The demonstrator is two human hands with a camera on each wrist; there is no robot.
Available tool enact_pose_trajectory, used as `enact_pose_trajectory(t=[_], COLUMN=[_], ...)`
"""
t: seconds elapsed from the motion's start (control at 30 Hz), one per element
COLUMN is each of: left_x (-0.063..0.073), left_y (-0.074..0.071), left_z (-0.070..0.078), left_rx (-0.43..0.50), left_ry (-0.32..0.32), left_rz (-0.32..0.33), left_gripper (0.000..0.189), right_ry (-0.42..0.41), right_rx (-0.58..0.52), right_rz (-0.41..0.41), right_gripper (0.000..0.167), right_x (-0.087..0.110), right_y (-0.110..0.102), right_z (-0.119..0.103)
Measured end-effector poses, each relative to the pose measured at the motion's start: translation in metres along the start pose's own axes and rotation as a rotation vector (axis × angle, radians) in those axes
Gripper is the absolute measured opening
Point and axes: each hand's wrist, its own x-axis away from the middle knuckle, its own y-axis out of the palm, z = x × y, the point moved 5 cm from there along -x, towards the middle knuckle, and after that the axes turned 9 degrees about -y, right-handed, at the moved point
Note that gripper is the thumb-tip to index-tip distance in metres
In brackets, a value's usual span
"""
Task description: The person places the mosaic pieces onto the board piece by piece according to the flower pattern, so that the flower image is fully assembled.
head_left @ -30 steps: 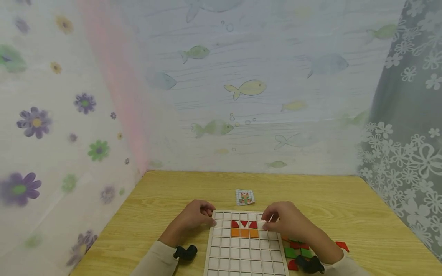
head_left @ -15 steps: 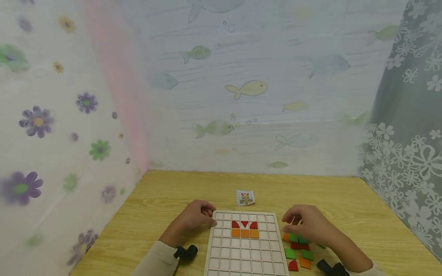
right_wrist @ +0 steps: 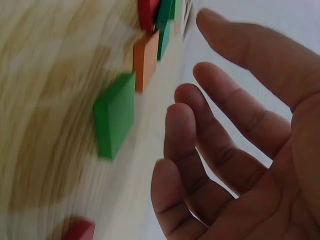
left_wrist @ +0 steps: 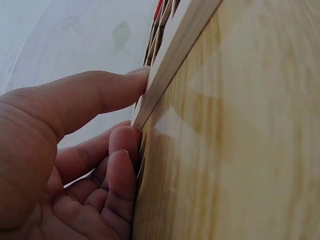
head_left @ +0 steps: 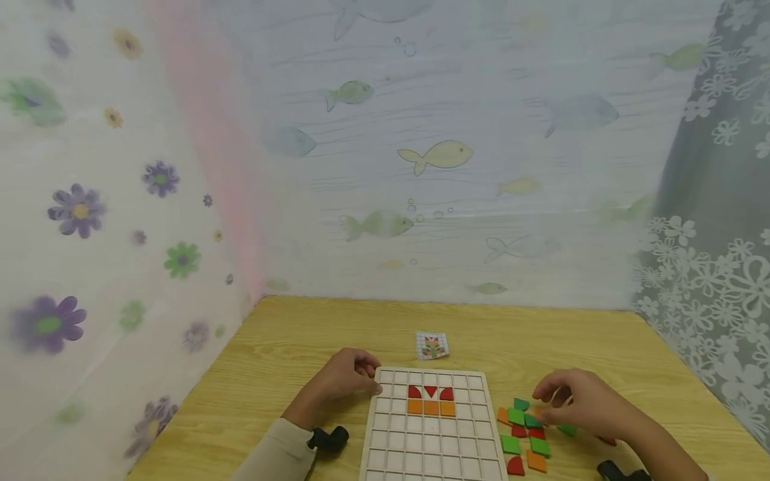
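A pale wooden grid board (head_left: 433,444) lies on the table. Its upper cells hold a red triangle (head_left: 430,391) between two red quarter-round tiles, over a row of orange square tiles (head_left: 431,407). My left hand (head_left: 344,375) grips the board's far left corner; the left wrist view shows the thumb (left_wrist: 117,92) on the frame and the other fingers curled by the corner. Right of the board my right hand (head_left: 583,401) hovers over loose tiles, fingers loosely bent and holding nothing. Close to it in the right wrist view are a green tile (right_wrist: 117,117) and an orange tile (right_wrist: 145,62).
Behind the board lies a small card (head_left: 432,346) printed with a coloured grid pattern. Several loose tiles spread along the board's right side, among them a green square (head_left: 510,444), an orange square (head_left: 537,461) and a red quarter-round (head_left: 515,465).
My right hand has moved right, from above the board's upper right part to over the loose tiles, uncovering several of them. My left hand stays at the corner.
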Motion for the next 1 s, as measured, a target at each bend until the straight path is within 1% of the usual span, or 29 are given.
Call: enact_pose_trajectory(t=[0.17,0.33,0.47,0.57,0.77,1.0], left_x=[-0.001,0.0,0.001,0.001,-0.001,-0.001], left_y=[0.0,0.0,0.0,0.0,-0.001,0.0], left_z=[0.0,0.001,0.001,0.002,0.001,0.0], left_rx=[-0.01,-0.014,-0.013,-0.01,-0.029,-0.031], left_ry=[-0.009,-0.011,-0.012,-0.012,-0.002,0.008], left_rz=[0.014,0.017,0.009,0.002,0.01,0.003], left_gripper=[0.04,0.04,0.04,0.04,0.04,0.04], right_ry=[0.017,0.039,0.045,0.038,0.048,0.05], right_rx=[-0.016,-0.012,-0.016,-0.006,0.008,-0.001], right_rz=[-0.02,-0.047,-0.065,-0.064,-0.059,-0.071], right_gripper=[0.034,0.035,0.035,0.034,0.031,0.028], right_x=[0.006,0.007,0.006,0.005,0.004,0.005], right_y=[-0.007,-0.008,-0.005,-0.003,-0.003,-0.002], right_z=[0.012,0.017,0.019,0.018,0.018,0.018])
